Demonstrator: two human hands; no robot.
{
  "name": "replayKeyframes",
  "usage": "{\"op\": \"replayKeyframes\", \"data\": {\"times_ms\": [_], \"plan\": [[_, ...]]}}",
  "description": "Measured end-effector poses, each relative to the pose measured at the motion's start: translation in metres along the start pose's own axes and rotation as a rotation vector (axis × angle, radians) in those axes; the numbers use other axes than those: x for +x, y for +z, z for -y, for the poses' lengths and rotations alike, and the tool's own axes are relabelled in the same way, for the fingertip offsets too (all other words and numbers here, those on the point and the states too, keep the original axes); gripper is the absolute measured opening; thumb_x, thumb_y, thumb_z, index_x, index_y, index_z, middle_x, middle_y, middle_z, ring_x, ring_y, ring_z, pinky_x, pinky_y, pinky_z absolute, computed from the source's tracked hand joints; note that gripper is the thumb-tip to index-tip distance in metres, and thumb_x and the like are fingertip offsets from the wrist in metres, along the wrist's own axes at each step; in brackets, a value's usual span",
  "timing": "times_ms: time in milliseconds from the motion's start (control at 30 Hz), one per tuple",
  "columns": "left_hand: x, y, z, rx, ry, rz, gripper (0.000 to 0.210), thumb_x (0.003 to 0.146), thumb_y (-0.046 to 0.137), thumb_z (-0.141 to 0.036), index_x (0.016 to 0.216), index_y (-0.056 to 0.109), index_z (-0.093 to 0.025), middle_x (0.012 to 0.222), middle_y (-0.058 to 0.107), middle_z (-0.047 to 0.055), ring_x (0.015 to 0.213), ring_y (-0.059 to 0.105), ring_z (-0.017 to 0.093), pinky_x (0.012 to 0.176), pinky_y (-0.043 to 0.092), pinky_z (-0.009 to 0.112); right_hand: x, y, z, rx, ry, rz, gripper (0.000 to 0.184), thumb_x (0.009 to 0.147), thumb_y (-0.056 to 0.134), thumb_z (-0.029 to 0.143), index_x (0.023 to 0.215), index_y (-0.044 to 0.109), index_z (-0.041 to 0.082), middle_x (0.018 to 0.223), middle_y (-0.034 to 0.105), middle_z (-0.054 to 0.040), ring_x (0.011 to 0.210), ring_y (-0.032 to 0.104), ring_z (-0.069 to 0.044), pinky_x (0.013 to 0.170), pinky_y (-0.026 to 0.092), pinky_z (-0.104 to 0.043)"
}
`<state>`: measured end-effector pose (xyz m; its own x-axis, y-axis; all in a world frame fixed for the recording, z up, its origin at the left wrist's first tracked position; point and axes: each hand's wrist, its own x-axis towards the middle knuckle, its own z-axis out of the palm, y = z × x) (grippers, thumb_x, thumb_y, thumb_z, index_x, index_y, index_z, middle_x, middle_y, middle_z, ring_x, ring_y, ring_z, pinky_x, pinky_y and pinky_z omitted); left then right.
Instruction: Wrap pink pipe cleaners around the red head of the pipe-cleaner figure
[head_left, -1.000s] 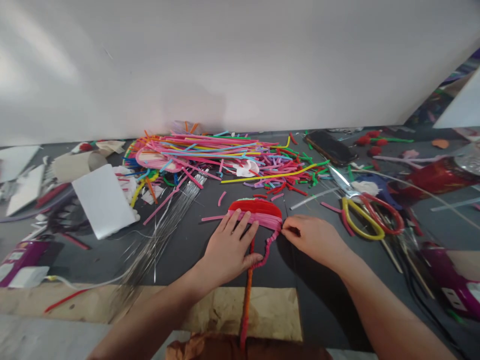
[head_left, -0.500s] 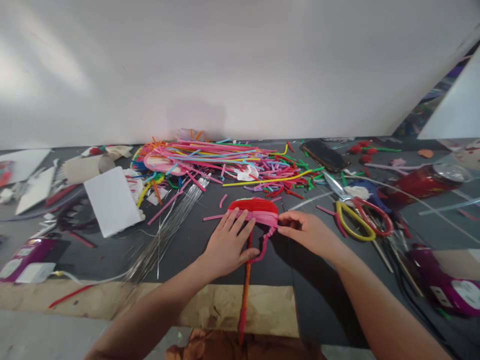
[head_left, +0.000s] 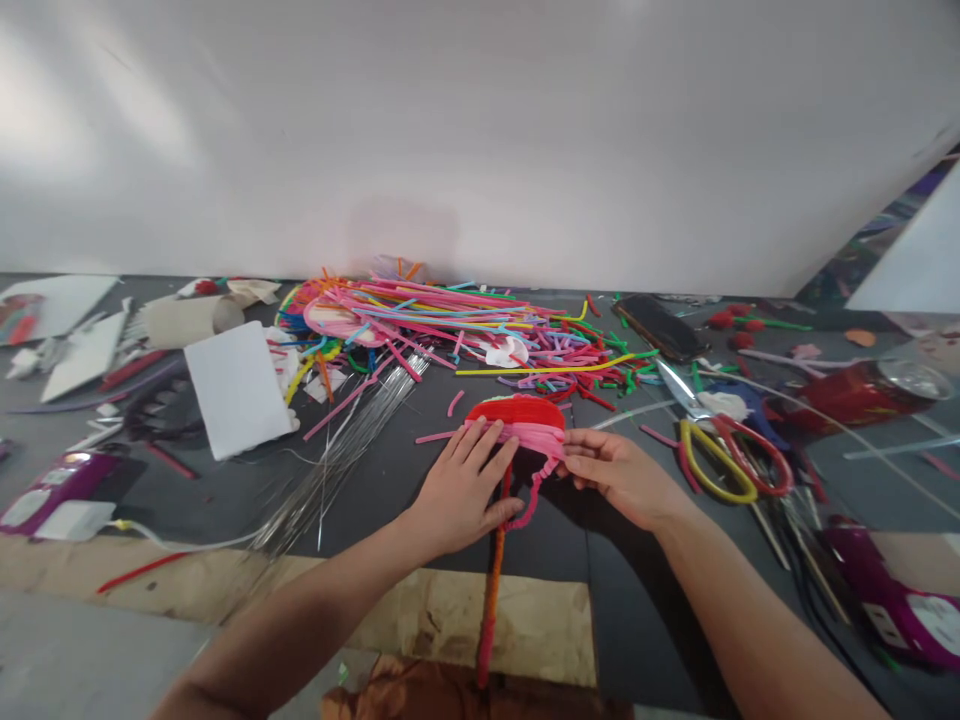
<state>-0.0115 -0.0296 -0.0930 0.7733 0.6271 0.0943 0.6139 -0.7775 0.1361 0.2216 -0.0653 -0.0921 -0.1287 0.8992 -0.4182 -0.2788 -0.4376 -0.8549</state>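
Observation:
A rounded craft piece (head_left: 517, 410) covered in red pipe cleaners lies on the dark table in front of me. Pink pipe cleaners (head_left: 541, 438) run side by side across its near part. My left hand (head_left: 465, 492) lies flat over them, fingers spread, pressing the piece down. At the piece's right edge, my right hand (head_left: 626, 472) pinches the pink pipe-cleaner ends between thumb and fingers. A twisted pink strand (head_left: 534, 500) curls below the piece. An orange-red fuzzy stem (head_left: 491, 595) hangs toward the table's front edge.
Behind the piece lies a heap of coloured pipe cleaners (head_left: 450, 305). Scissors (head_left: 720, 455), a dark phone (head_left: 660, 325) and a red can (head_left: 862, 390) are on the right. To the left are thin wires (head_left: 337, 465), a white card (head_left: 238, 390) and a purple glue gun-like device (head_left: 60, 490).
The view has shifted slightly, moving the table items a little to the right in the picture. My right fingers have closed in nearer to the piece's edge. The left hand stays flat on it.

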Motion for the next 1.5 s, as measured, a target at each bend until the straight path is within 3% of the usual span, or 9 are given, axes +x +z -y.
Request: {"op": "replayKeyframes", "data": {"times_ms": [467, 933, 1033, 1133, 1200, 1267, 1367, 1433, 1500], "plan": [[0.001, -0.001, -0.005, -0.053, 0.031, 0.000, 0.064, 0.085, 0.048, -0.043, 0.141, 0.031, -0.018, 0.149, 0.027, 0.013, 0.139, 0.018, 0.030, 0.111, 0.022, 0.046, 0.000, 0.019, -0.008, 0.281, -0.094, 0.012, 0.026, 0.059, 0.082, 0.022, 0.076, 0.063, 0.020, 0.063, 0.059, 0.0061, 0.057, 0.053, -0.006, 0.060, 0.044, -0.020], [0.001, -0.002, -0.009, -0.280, 0.064, -0.042, 0.066, 0.087, 0.046, -0.042, 0.144, 0.022, -0.018, 0.151, 0.023, 0.014, 0.140, 0.013, 0.029, 0.112, 0.017, 0.048, -0.004, 0.028, -0.011, 0.415, -0.209, 0.096, 0.022, 0.062, 0.081, 0.022, 0.077, 0.064, 0.023, 0.068, 0.065, 0.0044, 0.061, 0.059, -0.008, 0.061, 0.049, -0.020], [0.002, -0.004, -0.006, -0.417, -0.057, -0.205, 0.069, 0.084, 0.052, -0.045, 0.142, 0.023, -0.020, 0.148, 0.027, 0.015, 0.139, 0.014, 0.030, 0.111, 0.018, 0.049, -0.008, 0.026, -0.003, 0.437, -0.250, 0.086, 0.024, 0.061, 0.082, 0.025, 0.078, 0.065, 0.025, 0.065, 0.064, 0.0049, 0.060, 0.057, -0.008, 0.059, 0.048, -0.021], [0.004, -0.008, -0.003, -0.682, -0.358, -0.430, 0.059, 0.077, 0.063, -0.042, 0.126, 0.039, -0.020, 0.135, 0.038, 0.014, 0.130, 0.031, 0.028, 0.105, 0.029, 0.045, -0.010, 0.020, 0.005, 0.457, -0.312, 0.048, 0.028, 0.057, 0.084, 0.028, 0.077, 0.065, 0.027, 0.064, 0.062, 0.0054, 0.061, 0.056, -0.009, 0.057, 0.047, -0.021], [0.005, -0.012, -0.003, -1.010, -0.588, -0.508, 0.048, 0.073, 0.067, -0.039, 0.111, 0.045, -0.021, 0.120, 0.048, 0.010, 0.116, 0.045, 0.022, 0.094, 0.040, 0.037, -0.011, 0.014, 0.007, 0.466, -0.356, 0.013, 0.029, 0.055, 0.084, 0.029, 0.077, 0.065, 0.028, 0.066, 0.062, 0.0052, 0.065, 0.056, -0.010, 0.057, 0.045, -0.020], [0.004, -0.017, -0.007, -1.442, -0.736, -0.433, 0.042, 0.070, 0.070, -0.038, 0.099, 0.045, -0.022, 0.103, 0.053, 0.004, 0.098, 0.055, 0.017, 0.081, 0.045, 0.030, -0.012, 0.010, 0.009, 0.465, -0.394, -0.019, 0.028, 0.057, 0.083, 0.029, 0.077, 0.065, 0.029, 0.068, 0.062, 0.0050, 0.067, 0.056, -0.010, 0.057, 0.044, -0.021], [0.002, -0.023, -0.019, -1.986, -0.754, 0.026, 0.039, 0.070, 0.072, -0.041, 0.091, 0.048, -0.018, 0.088, 0.060, 0.003, 0.079, 0.062, 0.015, 0.071, 0.048, 0.028, -0.014, 0.008, 0.011, 0.442, -0.423, -0.040, 0.024, 0.059, 0.081, 0.028, 0.074, 0.063, 0.030, 0.068, 0.061, 0.0048, 0.068, 0.055, -0.012, 0.058, 0.044, -0.024], [0.001, -0.023, -0.029, -2.147, -0.729, 0.288, 0.040, 0.072, 0.069, -0.044, 0.094, 0.052, -0.015, 0.084, 0.064, 0.006, 0.074, 0.065, 0.017, 0.068, 0.050, 0.030, -0.016, 0.011, 0.011, 0.431, -0.426, -0.023, 0.026, 0.056, 0.083, 0.030, 0.072, 0.062, 0.029, 0.066, 0.060, 0.0046, 0.067, 0.054, -0.013, 0.059, 0.043, -0.026], [0.001, -0.020, -0.037, -2.225, -0.717, 0.385, 0.038, 0.077, 0.065, -0.043, 0.099, 0.054, -0.015, 0.079, 0.066, 0.007, 0.069, 0.066, 0.017, 0.063, 0.051, 0.028, -0.017, 0.014, 0.010, 0.428, -0.426, 0.014, 0.029, 0.052, 0.084, 0.033, 0.069, 0.061, 0.028, 0.063, 0.058, 0.0045, 0.065, 0.053, -0.014, 0.059, 0.043, -0.028]]}}
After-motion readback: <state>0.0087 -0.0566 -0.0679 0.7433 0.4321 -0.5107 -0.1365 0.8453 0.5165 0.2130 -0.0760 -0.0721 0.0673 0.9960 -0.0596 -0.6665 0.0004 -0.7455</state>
